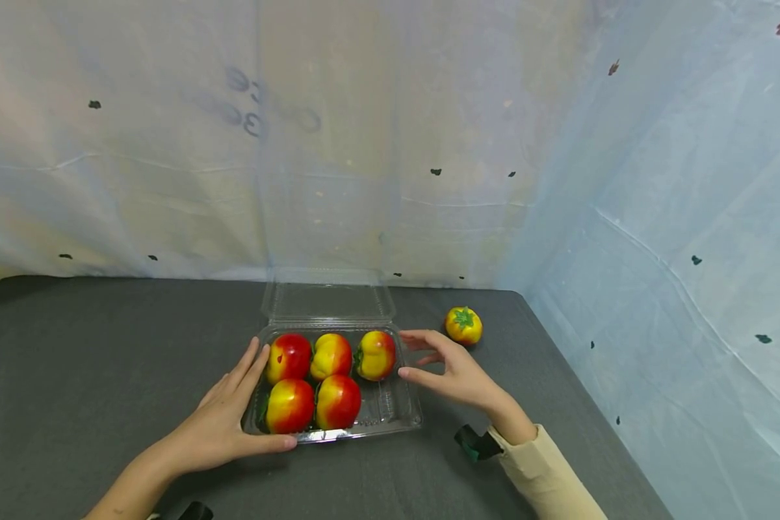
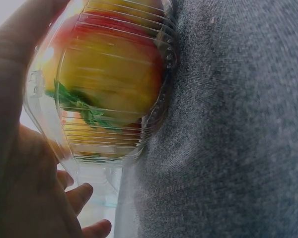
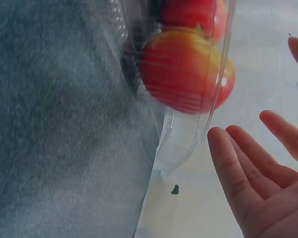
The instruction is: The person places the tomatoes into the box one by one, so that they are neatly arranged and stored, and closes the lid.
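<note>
A clear plastic clamshell box (image 1: 390,408) lies with its lid (image 1: 328,300) raised at the back. Several red-and-yellow fruits with green leafy caps, like toy persimmons, sit in it in two rows; one is a front fruit (image 1: 339,402). The front right part of the box holds no fruit. My left hand (image 1: 217,426) spans the box's front left corner, fingers along the left rim and thumb at the front edge. At the right rim is my right hand (image 1: 455,368), fingers spread and holding nothing; the right wrist view shows the fingers (image 3: 233,168) beside the box wall.
Another yellow fruit (image 1: 464,326) with a green cap lies on the dark grey cloth-covered table (image 1: 104,361), behind my right hand. A pale plastic sheet (image 1: 390,144) hangs along the back, and another sheet (image 1: 689,217) hangs on the right.
</note>
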`<action>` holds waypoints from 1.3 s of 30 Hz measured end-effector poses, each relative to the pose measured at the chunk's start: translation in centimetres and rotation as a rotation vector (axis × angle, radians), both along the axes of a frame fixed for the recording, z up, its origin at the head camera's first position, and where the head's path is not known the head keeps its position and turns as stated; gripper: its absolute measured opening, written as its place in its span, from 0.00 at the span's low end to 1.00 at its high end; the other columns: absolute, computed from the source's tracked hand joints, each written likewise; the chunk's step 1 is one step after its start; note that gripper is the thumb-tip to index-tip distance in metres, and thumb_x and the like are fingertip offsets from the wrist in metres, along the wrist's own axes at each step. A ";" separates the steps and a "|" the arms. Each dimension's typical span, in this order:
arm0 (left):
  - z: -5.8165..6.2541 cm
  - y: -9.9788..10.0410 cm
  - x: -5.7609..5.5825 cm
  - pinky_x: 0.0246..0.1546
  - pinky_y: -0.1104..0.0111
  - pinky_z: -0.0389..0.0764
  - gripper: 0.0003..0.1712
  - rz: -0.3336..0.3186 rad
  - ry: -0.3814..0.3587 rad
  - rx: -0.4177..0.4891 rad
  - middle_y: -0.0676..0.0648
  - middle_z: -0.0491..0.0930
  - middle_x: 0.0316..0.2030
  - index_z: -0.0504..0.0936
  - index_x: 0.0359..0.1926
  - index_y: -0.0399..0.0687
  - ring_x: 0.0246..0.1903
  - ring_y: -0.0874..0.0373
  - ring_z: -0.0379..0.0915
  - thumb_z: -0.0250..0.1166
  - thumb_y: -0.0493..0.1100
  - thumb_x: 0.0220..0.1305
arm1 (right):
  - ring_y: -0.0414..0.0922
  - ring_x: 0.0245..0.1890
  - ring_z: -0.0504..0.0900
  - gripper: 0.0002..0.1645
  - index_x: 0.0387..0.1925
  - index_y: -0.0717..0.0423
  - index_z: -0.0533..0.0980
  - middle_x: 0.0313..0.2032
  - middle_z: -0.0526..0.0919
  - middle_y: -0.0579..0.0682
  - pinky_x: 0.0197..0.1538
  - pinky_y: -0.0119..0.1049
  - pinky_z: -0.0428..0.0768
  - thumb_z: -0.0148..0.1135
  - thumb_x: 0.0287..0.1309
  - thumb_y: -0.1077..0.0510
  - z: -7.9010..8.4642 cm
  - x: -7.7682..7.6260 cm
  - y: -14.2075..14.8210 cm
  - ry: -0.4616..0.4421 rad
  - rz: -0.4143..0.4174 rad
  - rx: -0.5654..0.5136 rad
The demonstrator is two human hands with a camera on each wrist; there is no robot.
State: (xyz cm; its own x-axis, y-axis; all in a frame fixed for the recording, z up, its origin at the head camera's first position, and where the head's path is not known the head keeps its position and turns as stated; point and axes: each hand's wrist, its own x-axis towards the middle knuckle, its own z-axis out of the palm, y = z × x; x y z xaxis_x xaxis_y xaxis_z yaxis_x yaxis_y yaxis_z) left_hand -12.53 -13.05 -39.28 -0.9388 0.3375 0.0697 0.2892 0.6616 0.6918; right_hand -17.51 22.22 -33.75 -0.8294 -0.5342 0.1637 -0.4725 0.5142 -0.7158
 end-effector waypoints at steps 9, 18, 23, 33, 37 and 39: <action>0.0 0.0 0.0 0.55 0.25 0.44 0.71 -0.002 -0.007 0.006 0.45 0.28 0.76 0.35 0.77 0.56 0.69 0.27 0.39 0.71 0.69 0.43 | 0.54 0.59 0.73 0.31 0.63 0.55 0.69 0.61 0.73 0.55 0.56 0.48 0.78 0.65 0.59 0.57 0.0 -0.5 0.9 0.042 -0.107 -0.017; 0.1 0.0 0.1 0.55 0.26 0.45 0.71 -0.003 -0.009 0.009 0.45 0.28 0.76 0.35 0.77 0.56 0.69 0.27 0.39 0.71 0.69 0.43 | 0.55 0.61 0.71 0.30 0.63 0.54 0.69 0.62 0.72 0.53 0.59 0.50 0.76 0.64 0.60 0.53 -1.1 -1.6 2.1 0.095 -0.210 -0.040; 0.0 0.1 0.1 0.55 0.25 0.45 0.71 -0.002 0.001 0.009 0.44 0.28 0.76 0.35 0.77 0.56 0.69 0.27 0.39 0.71 0.69 0.43 | 0.53 0.59 0.73 0.28 0.61 0.55 0.71 0.61 0.72 0.54 0.59 0.51 0.75 0.65 0.60 0.56 -1.6 -2.1 2.7 0.170 -0.282 -0.058; 0.1 0.1 0.1 0.56 0.26 0.43 0.71 -0.004 -0.001 0.011 0.44 0.28 0.76 0.35 0.77 0.56 0.70 0.27 0.38 0.72 0.68 0.43 | 0.61 0.56 0.73 0.24 0.59 0.56 0.73 0.60 0.71 0.59 0.57 0.57 0.75 0.64 0.60 0.59 -2.0 -2.7 3.4 0.209 -0.366 -0.129; 0.1 0.1 0.1 0.56 0.26 0.43 0.71 -0.005 -0.003 0.013 0.45 0.28 0.76 0.35 0.77 0.56 0.70 0.28 0.38 0.72 0.68 0.43 | 0.60 0.59 0.71 0.24 0.58 0.56 0.74 0.62 0.69 0.60 0.59 0.59 0.73 0.64 0.61 0.56 -2.2 -3.0 3.8 0.223 -0.409 -0.088; 0.1 0.1 0.1 0.56 0.26 0.43 0.71 -0.004 -0.005 0.013 0.45 0.28 0.76 0.35 0.77 0.56 0.70 0.28 0.38 0.72 0.68 0.43 | 0.60 0.61 0.69 0.25 0.58 0.57 0.74 0.63 0.68 0.60 0.60 0.61 0.70 0.64 0.61 0.55 -2.4 -3.1 4.0 0.237 -0.421 -0.055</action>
State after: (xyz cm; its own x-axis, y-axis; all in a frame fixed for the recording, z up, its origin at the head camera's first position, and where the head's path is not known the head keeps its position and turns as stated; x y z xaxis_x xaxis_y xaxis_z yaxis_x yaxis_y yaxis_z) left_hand -12.39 -12.97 -39.14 -0.9377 0.3406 0.0691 0.2883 0.6514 0.7018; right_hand -20.58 26.25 -36.11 -0.9082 -0.1455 0.3924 -0.3845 0.6601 -0.6453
